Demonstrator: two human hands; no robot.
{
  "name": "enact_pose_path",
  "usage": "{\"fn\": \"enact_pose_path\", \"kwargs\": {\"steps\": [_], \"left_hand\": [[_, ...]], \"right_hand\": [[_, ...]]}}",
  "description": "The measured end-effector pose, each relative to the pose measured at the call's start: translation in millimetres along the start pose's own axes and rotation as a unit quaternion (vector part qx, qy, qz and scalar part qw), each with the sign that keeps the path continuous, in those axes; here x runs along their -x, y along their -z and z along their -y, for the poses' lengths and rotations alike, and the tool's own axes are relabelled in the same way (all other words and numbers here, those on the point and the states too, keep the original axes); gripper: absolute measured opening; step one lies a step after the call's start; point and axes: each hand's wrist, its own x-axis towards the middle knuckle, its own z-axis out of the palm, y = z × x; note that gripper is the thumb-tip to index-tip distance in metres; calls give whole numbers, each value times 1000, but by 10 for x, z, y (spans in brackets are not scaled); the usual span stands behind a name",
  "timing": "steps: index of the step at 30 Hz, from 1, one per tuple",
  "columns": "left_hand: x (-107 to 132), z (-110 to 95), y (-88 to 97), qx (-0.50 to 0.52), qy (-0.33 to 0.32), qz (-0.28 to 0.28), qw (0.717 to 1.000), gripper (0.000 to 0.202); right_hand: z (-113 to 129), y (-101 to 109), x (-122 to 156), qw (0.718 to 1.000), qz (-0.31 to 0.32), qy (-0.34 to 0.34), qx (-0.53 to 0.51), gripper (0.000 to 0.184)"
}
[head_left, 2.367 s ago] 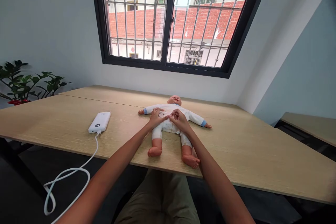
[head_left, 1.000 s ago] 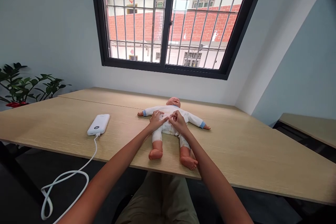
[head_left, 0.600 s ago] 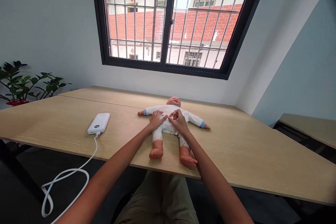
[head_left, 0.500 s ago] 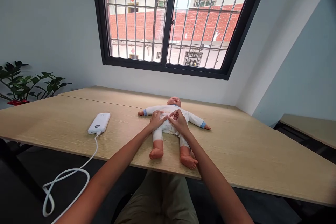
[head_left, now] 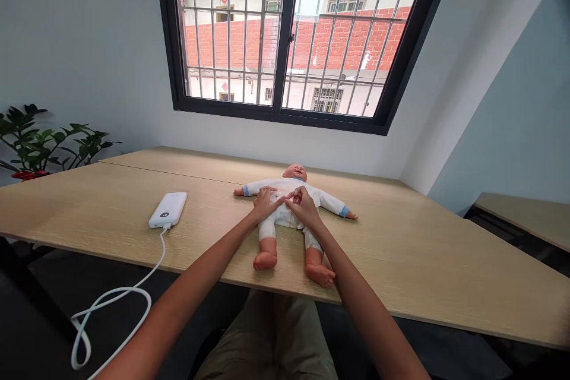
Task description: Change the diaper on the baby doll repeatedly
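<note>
A pink-skinned baby doll in a white long-sleeved garment with blue cuffs is laid on its back on the light wood-grained tabletop, its head pointed toward the black-framed barred window and its bare feet toward the near edge. Its arms are stretched out to both sides and its legs are parted. The person's left hand is laid on one side of the garment's front, its grip spread, with the thumb held away from the fingers and reaching toward the other hand. The right hand is held over the middle of the garment, its grip drawn together with the fingers curled and the thumb tip brought close to the left thumb; whether any cloth is pinched there cannot be told. Well apart from the doll, on the left, a white rectangular power bank is placed flat, with a white cable plugged into its near end and hung in a loop over the edge. Beyond the tabletop's far left, a leafy green plant is seen.
</note>
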Motion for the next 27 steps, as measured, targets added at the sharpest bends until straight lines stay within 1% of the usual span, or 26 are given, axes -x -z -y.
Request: {"fn": "enact_pose_path", "kwargs": {"steps": [4, 8, 14, 19, 22, 24, 26, 27], "left_hand": [[0, -11, -3, 2, -3, -6, 1000, 67], [-1, -16, -9, 5, -7, -16, 1000, 61], [36, -54, 18, 36, -19, -28, 999, 58], [64, -83, 38, 71, -10, -38, 997, 59], [37, -61, 4, 109, -2, -45, 993, 56], [-2, -26, -38, 161, 21, -61, 985, 56], [-49, 24, -78, 233, 60, -84, 967, 56], [-73, 52, -92, 260, 78, -92, 958, 55]], "right_hand": [[7, 1, -6, 1000, -8, -6, 1, 35], [11, 8, -8, 1000, -9, -9, -4, 34], [-40, 2, -15, 1000, 8, -4, -28, 32], [-114, -7, -10, 999, 23, 8, -26, 27], [-103, -22, -5, 1000, 26, 4, -10, 26], [-64, -20, -13, 1000, 22, -4, -7, 24], [-22, 18, -34, 1000, -7, -12, -3, 22], [-11, 56, -47, 999, -42, -18, 4, 21]]}}
